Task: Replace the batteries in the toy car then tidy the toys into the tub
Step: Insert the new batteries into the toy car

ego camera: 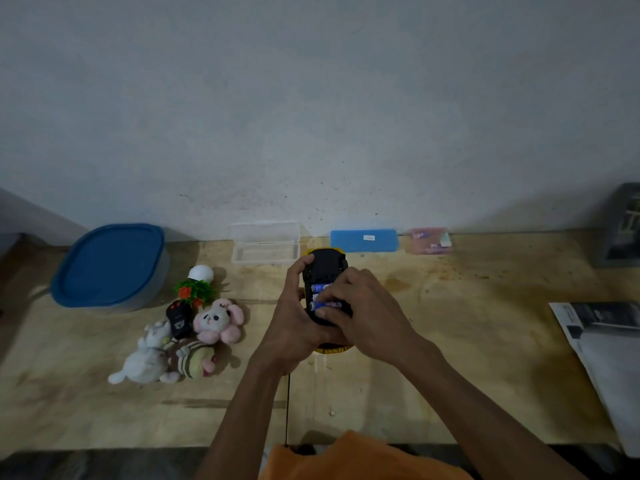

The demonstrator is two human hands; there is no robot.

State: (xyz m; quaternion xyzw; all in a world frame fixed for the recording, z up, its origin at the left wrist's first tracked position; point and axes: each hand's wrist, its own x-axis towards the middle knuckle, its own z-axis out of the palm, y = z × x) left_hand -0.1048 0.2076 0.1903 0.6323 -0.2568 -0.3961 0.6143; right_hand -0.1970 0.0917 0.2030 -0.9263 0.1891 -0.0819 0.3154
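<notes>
Got the yellow plastic toy car [325, 268] flipped belly-up over the plywood table [450, 341], my left hand [294, 323] wrapped round its side and my right hand [360, 313] pinching a blue cylindrical battery [327, 304] at the open bay; another one [320, 287] sits just past it. So I'm mid battery swap, I reckon. Next it wants seating flat, polarity right. The plush toys [194, 337] lie left, the blue-lidded plastic tub [110, 265] beyond them, still closed.
</notes>
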